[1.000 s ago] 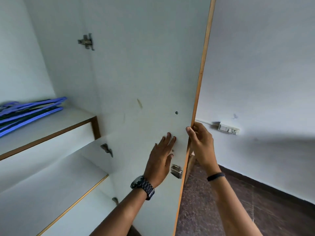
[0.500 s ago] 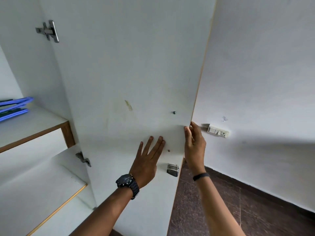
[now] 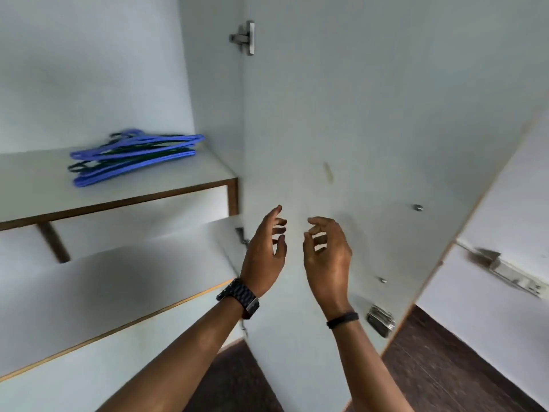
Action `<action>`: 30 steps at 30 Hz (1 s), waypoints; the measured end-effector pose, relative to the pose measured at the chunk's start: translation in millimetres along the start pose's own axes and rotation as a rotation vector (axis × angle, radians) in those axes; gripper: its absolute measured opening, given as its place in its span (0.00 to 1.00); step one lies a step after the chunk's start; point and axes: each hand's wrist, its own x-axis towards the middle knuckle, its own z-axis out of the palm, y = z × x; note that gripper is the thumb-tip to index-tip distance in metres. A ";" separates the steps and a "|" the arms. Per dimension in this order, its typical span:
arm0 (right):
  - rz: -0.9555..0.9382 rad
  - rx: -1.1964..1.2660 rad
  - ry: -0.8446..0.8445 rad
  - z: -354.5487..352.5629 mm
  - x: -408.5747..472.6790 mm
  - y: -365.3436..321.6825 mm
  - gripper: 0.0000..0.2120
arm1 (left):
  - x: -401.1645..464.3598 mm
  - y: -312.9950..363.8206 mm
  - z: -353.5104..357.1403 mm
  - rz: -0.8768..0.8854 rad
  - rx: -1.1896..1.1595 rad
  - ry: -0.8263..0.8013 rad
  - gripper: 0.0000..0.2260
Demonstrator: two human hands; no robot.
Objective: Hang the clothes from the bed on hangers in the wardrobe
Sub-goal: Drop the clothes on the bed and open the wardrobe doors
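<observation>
White wardrobe (image 3: 89, 69) interior, door (image 3: 371, 129) swung wide for access. Blue hangers (image 3: 133, 156) stacked toward right edge of upper shelf (image 3: 178, 185). Left hand (image 3: 265, 253) and right hand (image 3: 326, 257) apart, loosely curled, empty. Clothes, bed out of view.

- The hangers (image 3: 133, 157), a stack at 10 o'clock on the upper shelf (image 3: 178, 185), are bright blue with a few black or dark green ones between.
- The upper shelf is white with a dark brown front edge.
- The lower shelf (image 3: 118, 286) at 8 o'clock is white with a pale orange-tan edge strip.
- The wardrobe door (image 3: 371, 114) is plain white, with a small yellowish smear near the centre and a tan edge at 3 o'clock.
- The hinge (image 3: 245, 38) at 12 o'clock is silver-grey metal.
- The watch (image 3: 239, 297) on the left wrist is black with a woven-looking strap.
- The wristband (image 3: 343, 319) on the right wrist is black.
- The floor (image 3: 430, 367) at 5 o'clock is dark brown and mottled.
</observation>
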 end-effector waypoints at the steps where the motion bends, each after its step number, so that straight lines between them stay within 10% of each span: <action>1: 0.038 0.031 -0.065 14.1 2.9 1.8 0.12 | 4.1 -5.0 -14.5 -0.068 0.002 0.033 0.24; 11: 0.213 0.254 -0.627 219.8 48.9 -5.0 0.13 | 74.9 -105.2 -165.7 -0.420 0.056 0.250 0.21; 23: 0.165 0.055 -0.770 456.4 173.3 -33.1 0.20 | 228.1 -251.1 -309.6 -0.351 0.411 0.151 0.23; 30: 0.730 0.302 -0.808 539.9 197.4 0.4 0.38 | 317.1 -329.0 -361.8 -0.525 0.963 0.031 0.32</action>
